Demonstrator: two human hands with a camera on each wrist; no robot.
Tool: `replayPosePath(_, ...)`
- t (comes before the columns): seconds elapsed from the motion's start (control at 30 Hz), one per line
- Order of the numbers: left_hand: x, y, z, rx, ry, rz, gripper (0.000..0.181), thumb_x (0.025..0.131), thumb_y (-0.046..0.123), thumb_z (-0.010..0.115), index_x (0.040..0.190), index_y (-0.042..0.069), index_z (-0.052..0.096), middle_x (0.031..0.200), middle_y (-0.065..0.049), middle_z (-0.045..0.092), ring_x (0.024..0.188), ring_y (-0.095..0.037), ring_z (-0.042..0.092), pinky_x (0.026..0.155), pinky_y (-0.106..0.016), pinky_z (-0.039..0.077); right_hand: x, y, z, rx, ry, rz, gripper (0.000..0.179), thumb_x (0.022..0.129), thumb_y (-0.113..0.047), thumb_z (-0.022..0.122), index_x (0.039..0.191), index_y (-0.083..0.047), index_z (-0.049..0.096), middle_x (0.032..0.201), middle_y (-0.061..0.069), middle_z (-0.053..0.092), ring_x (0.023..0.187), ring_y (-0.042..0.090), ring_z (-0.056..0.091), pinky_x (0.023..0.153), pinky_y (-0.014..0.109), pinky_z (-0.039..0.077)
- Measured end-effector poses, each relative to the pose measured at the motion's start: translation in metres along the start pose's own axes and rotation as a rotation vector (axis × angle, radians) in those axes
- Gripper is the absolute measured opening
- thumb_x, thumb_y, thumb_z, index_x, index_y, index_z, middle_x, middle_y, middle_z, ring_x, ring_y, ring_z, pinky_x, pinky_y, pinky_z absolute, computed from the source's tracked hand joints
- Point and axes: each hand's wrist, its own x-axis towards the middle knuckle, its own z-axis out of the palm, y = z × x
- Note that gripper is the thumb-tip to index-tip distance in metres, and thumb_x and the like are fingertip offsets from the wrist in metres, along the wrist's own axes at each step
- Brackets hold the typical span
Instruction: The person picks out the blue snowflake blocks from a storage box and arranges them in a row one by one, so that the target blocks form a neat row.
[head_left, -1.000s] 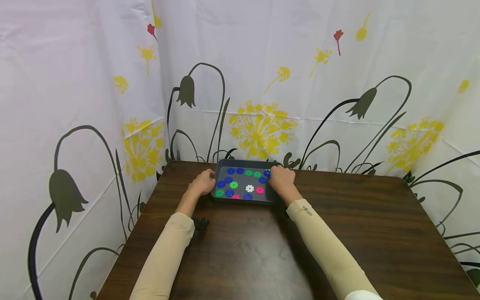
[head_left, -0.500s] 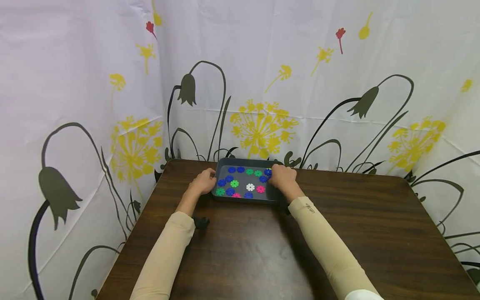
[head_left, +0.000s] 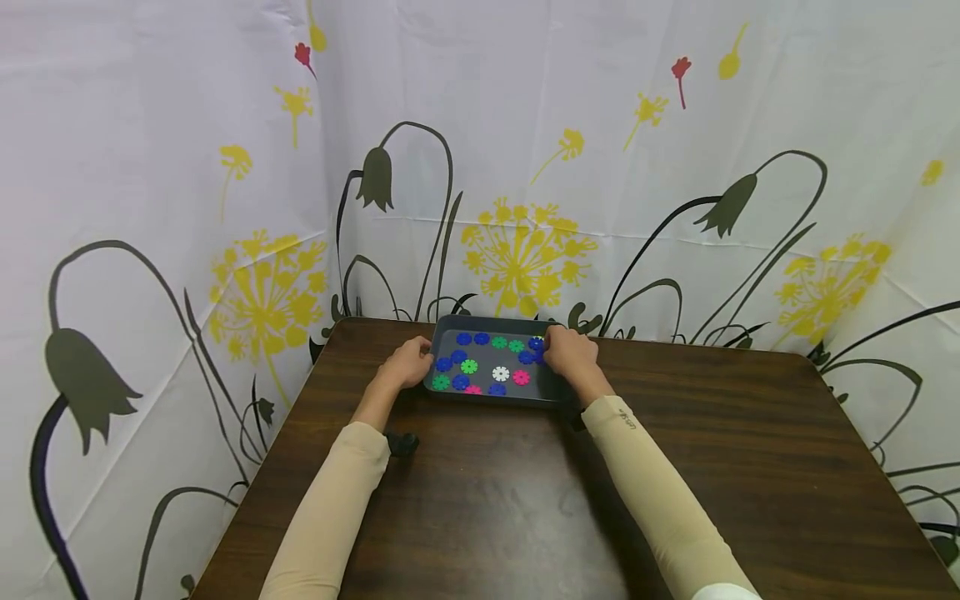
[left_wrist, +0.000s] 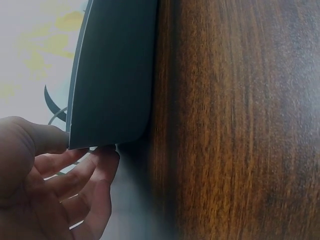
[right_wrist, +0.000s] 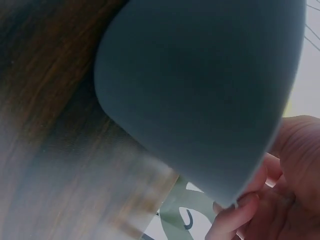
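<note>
A dark grey rectangular tray (head_left: 487, 399) lies near the far edge of the table. Scattered over its floor are several notched plastic discs in blue, green and pink, among them one white disc (head_left: 500, 374). My left hand (head_left: 406, 363) holds the tray's left end; in the left wrist view the thumb is at the rim and the fingers (left_wrist: 102, 162) bend against the end wall. At the opposite end, my right hand (head_left: 573, 357) grips the rim, partly covering the blue discs there. The right wrist view shows its fingers (right_wrist: 235, 217) curled at the tray's edge.
The brown wood-grain table (head_left: 510, 500) stretches in front of the tray and to its right. A white curtain (head_left: 517, 125) with printed flowers hangs close behind the table's far edge. Black straps (head_left: 402, 445) sit at the wrists.
My right hand has shifted slightly to the right along the tray's end, uncovering a little more of the blue discs. The left hand and the tray stay nearly where they were.
</note>
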Motion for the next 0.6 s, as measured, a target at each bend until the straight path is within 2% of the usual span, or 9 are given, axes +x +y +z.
replayPosePath(0.27,0.002,-0.002,0.002,-0.006,0.000,0.013,0.047,0.114,0.023,0.045,0.156,0.002,0.049,0.146,-0.025,0.062,0.137,-0.043,0.059,0.116,-0.067,0.043,-0.001,0.005,-0.002,0.054,-0.020,-0.014,0.018,0.101,-0.020,0.065,0.116,-0.019,0.075,0.118,0.009,0.076,0.108,0.037,0.070,0.093,0.059,0.056)
replayPosePath(0.5,0.001,-0.003,0.003,-0.072,-0.005,0.056,0.047,0.114,0.018,0.045,0.155,-0.006,0.046,0.144,-0.030,0.062,0.131,-0.042,0.061,0.113,-0.058,0.050,-0.009,0.010,-0.006,0.122,-0.015,-0.003,0.012,0.101,-0.021,0.063,0.110,-0.022,0.071,0.112,0.006,0.075,0.098,0.032,0.068,0.088,0.056,0.054)
replayPosePath(0.6,0.002,-0.004,0.004,-0.082,-0.002,0.059,0.047,0.114,0.018,0.045,0.155,-0.006,0.046,0.144,-0.030,0.061,0.132,-0.042,0.061,0.114,-0.058,0.050,-0.014,0.014,-0.010,0.157,-0.006,-0.010,0.010,0.102,-0.022,0.063,0.109,-0.021,0.070,0.113,0.005,0.074,0.097,0.032,0.067,0.088,0.056,0.052)
